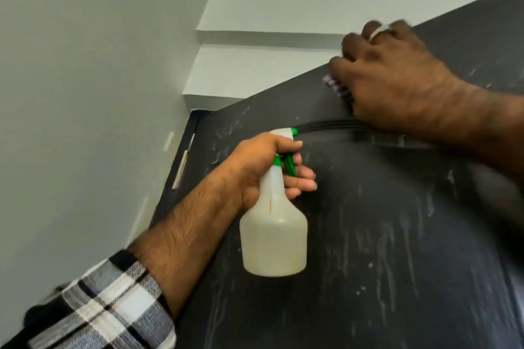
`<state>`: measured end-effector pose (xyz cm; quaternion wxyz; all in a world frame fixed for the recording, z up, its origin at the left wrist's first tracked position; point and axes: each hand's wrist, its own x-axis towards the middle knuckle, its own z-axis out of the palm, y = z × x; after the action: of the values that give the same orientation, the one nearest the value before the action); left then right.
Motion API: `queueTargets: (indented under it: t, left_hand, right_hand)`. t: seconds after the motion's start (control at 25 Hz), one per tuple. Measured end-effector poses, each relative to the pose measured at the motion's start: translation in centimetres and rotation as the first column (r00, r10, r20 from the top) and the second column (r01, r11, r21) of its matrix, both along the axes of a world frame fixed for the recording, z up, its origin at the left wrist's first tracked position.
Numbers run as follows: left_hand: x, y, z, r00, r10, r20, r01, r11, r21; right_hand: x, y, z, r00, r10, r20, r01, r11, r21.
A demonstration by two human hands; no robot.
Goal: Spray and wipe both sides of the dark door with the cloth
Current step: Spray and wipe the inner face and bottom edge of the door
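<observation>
The dark door [382, 235] fills the lower right and is streaked with wet drips and white spots. My left hand [263, 161] grips the neck of a white spray bottle [273, 235] with a green trigger, its nozzle close to the door's upper panel. Higher up, my right hand [391, 79] presses a purple cloth [336, 88] against the door near its top edge. Only a small bunch of the cloth shows under the fingers.
A pale grey wall [85, 93] runs along the left, meeting the door frame [187, 150]. A stepped white ceiling [283, 8] lies above the door's top edge. My checked sleeve [107, 306] is at the lower left.
</observation>
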<state>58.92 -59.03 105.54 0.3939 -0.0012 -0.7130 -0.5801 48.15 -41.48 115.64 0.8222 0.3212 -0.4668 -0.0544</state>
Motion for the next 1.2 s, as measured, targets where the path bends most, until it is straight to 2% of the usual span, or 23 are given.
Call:
queueTargets:
  t: [0.08,0.2,0.28,0.36,0.48,0.6,0.64,0.76,0.84,0.96,1.0,1.04,1.12,1.16,1.2]
  left_hand:
    - [-0.8,1.7,2.9,0.997,-0.074,-0.014,0.073,0.996,-0.058]
    - [-2.0,4.7,6.2,0.986,-0.168,-0.018,0.164,0.977,-0.139]
    - [-2.5,6.4,7.3,0.974,-0.226,-0.004,0.222,0.960,-0.169]
    - [-3.1,7.7,7.9,0.958,-0.286,0.038,0.288,0.941,-0.178]
    - [-3.8,8.3,8.0,0.937,-0.341,0.080,0.350,0.920,-0.176]
    - [-4.5,8.2,8.0,0.924,-0.367,0.106,0.382,0.900,-0.211]
    - [-4.7,8.0,8.0,0.923,-0.371,0.105,0.385,0.898,-0.212]
    - [-5.1,7.0,8.2,0.915,-0.396,0.077,0.404,0.900,-0.166]
    - [-5.1,6.2,8.1,0.910,-0.413,0.044,0.415,0.901,-0.130]
    - [-4.7,4.8,7.7,0.909,-0.417,0.002,0.415,0.903,-0.112]
    - [-4.4,4.2,7.6,0.911,-0.413,0.001,0.410,0.905,-0.111]
    - [-4.0,3.8,7.5,0.913,-0.408,0.007,0.406,0.906,-0.118]
    - [-3.5,3.4,7.6,0.919,-0.395,0.009,0.393,0.910,-0.134]
    - [-3.3,3.4,7.8,0.921,-0.389,0.001,0.386,0.913,-0.136]
    - [-3.2,3.5,8.0,0.923,-0.385,-0.013,0.380,0.915,-0.132]
  right_hand:
    - [-1.1,3.0,1.7,0.996,-0.081,-0.023,0.077,0.988,-0.136]
    - [-2.1,7.0,1.4,0.984,-0.174,0.049,0.180,0.951,-0.250]
    - [-2.7,8.7,-0.5,0.960,-0.230,0.160,0.268,0.921,-0.284]
    - [-3.7,10.0,-2.3,0.928,-0.206,0.311,0.301,0.905,-0.300]
    - [-3.5,11.2,-3.3,0.880,-0.118,0.460,0.248,0.941,-0.231]
    - [-2.3,11.5,-2.9,0.822,-0.099,0.561,0.195,0.974,-0.114]
    - [-2.0,11.5,-2.5,0.820,-0.054,0.569,0.148,0.982,-0.120]
    - [-1.7,10.3,-1.8,0.807,0.133,0.575,0.039,0.960,-0.277]
    - [-2.2,8.1,-3.4,0.829,0.095,0.551,0.041,0.972,-0.230]
    - [-4.1,8.2,-6.5,0.890,-0.079,0.450,0.077,0.997,0.023]
    - [-4.7,9.4,-5.9,0.915,-0.069,0.398,0.076,0.997,-0.002]
    - [-5.3,10.8,-4.5,0.930,-0.027,0.366,0.071,0.992,-0.108]
    - [-5.5,12.6,-0.1,0.914,0.072,0.398,0.095,0.919,-0.383]
    - [-5.1,11.9,1.8,0.891,0.106,0.442,0.110,0.893,-0.436]
    - [-4.8,10.1,2.7,0.879,0.105,0.465,0.110,0.904,-0.413]
